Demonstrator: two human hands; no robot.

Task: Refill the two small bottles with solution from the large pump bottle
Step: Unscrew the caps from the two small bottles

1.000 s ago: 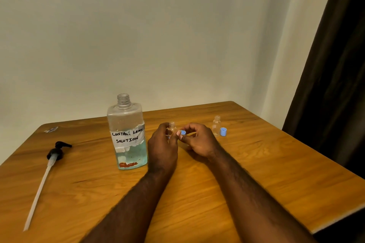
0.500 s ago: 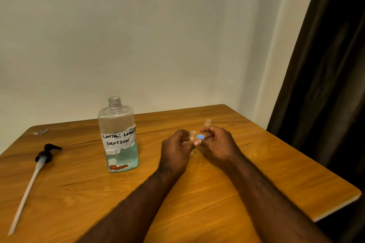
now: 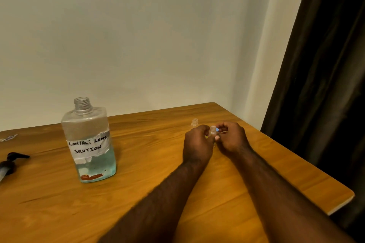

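- We see the large bottle standing left of centre on the table. Its neck is uncapped and pale blue liquid fills only its lower part.
- A clear small bottle is upright between both hands, right of centre. We cannot tell whether it holds liquid.
- The 2nd small bottle stands open-necked on the table, just above the left hand in the frame.
- The left hand has its fingers curled round the small bottle.
- The right hand has curled fingers pinching a blue cap just beside that bottle's neck.
- The pump lies at the left edge of the frame.
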